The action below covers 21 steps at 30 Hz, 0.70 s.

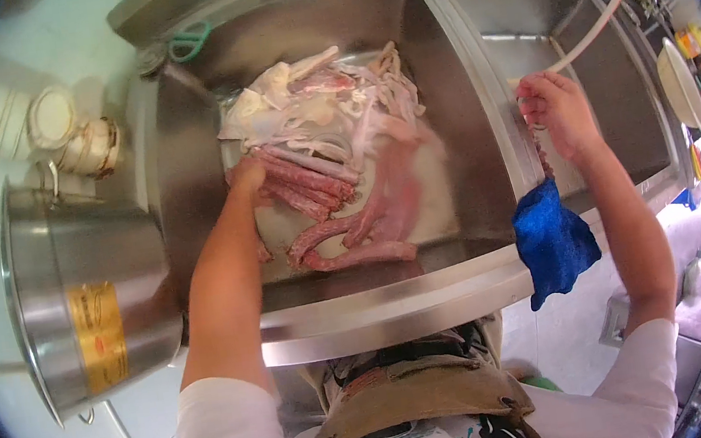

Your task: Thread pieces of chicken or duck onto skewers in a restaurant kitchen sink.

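In the left basin of a stainless steel sink (364,334), my left hand (248,176) grips a bundle of long raw necks (310,181), seemingly poultry. More of these red pieces (354,245) curve through the cloudy water in front of it. Behind the bundle lies a heap of pale raw skin and trimmings (303,97). My right hand (553,108) is beside the sink divider (469,66) with its fingers curled. A narrow reddish, bumpy strip (543,156) shows just below these fingers; whether they hold it is unclear.
A blue cloth (553,240) hangs over the front rim by the divider. Green-handled scissors (189,42) rest at the back left corner. A large steel pot (96,283) stands left. A pale hose (608,16) arches over the right basin (620,120); a white bowl (680,83) sits beyond.
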Available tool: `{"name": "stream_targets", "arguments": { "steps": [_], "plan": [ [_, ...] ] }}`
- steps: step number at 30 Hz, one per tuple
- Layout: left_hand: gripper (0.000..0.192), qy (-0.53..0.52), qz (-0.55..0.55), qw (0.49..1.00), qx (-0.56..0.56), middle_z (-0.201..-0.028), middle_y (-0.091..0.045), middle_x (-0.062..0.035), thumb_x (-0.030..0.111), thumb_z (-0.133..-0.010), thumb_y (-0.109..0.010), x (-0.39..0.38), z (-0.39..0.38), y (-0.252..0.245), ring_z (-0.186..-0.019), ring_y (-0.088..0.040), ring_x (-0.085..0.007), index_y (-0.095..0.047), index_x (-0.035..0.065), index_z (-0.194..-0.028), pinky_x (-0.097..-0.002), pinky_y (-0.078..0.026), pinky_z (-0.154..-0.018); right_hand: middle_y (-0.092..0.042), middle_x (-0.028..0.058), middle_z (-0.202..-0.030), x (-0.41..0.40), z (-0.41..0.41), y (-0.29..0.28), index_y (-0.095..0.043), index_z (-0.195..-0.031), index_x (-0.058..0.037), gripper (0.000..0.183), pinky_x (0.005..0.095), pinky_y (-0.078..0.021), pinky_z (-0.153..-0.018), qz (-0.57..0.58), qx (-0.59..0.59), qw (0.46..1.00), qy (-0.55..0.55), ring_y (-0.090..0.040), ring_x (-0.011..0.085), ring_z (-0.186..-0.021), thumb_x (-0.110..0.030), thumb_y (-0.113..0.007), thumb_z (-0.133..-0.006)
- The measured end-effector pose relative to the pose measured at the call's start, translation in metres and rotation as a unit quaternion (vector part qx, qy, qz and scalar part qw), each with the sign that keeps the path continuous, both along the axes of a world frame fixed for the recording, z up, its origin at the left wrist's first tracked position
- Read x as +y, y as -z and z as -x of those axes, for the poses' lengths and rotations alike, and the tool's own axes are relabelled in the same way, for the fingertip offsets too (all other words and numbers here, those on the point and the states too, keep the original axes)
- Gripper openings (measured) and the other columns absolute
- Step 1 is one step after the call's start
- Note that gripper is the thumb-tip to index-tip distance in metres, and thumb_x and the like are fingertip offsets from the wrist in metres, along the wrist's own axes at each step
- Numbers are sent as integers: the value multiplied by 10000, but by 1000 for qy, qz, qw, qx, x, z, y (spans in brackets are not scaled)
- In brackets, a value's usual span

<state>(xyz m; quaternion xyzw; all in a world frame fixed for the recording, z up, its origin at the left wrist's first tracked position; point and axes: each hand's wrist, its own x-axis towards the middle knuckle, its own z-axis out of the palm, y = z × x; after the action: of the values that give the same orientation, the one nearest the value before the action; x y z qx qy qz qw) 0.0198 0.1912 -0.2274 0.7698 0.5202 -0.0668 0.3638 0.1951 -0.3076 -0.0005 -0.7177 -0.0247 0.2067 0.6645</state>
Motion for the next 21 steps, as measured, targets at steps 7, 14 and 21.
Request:
{"name": "stream_targets", "arguments": {
  "steps": [7, 14, 21],
  "plan": [
    [536, 306, -75, 908, 276, -1006, -600, -244, 169, -776, -553, -58, 29, 0, -967, -596, -330, -379, -32, -1242, -419, -499, -766, -626, 141, -836, -94, -102, 180, -570, -858, 63, 280, 307, -477, -599, 471, -262, 726, -427, -606, 177, -719, -212, -536, -821],
    [385, 48, 170, 953, 247, -930, -568, -201, 215, -756, -561, -24, 35, -34, -871, -604, -312, -472, -16, -1051, -458, -518, -631, -608, 118, -775, -55, -54, 192, -573, -824, 44, 255, 294, -467, -565, 457, -132, 755, -452, -596, 158, -673, -209, -545, -808],
    [317, -113, 288, 946, -97, -914, -545, -147, 192, -765, -545, -86, 3, -134, -823, -588, -308, -489, -24, -991, -459, -518, -662, -589, 94, -714, -49, -58, 184, -576, -790, 24, 232, 281, -457, -531, 408, -149, 791, -430, -587, 140, -626, -207, -554, -796]
  ]
}}
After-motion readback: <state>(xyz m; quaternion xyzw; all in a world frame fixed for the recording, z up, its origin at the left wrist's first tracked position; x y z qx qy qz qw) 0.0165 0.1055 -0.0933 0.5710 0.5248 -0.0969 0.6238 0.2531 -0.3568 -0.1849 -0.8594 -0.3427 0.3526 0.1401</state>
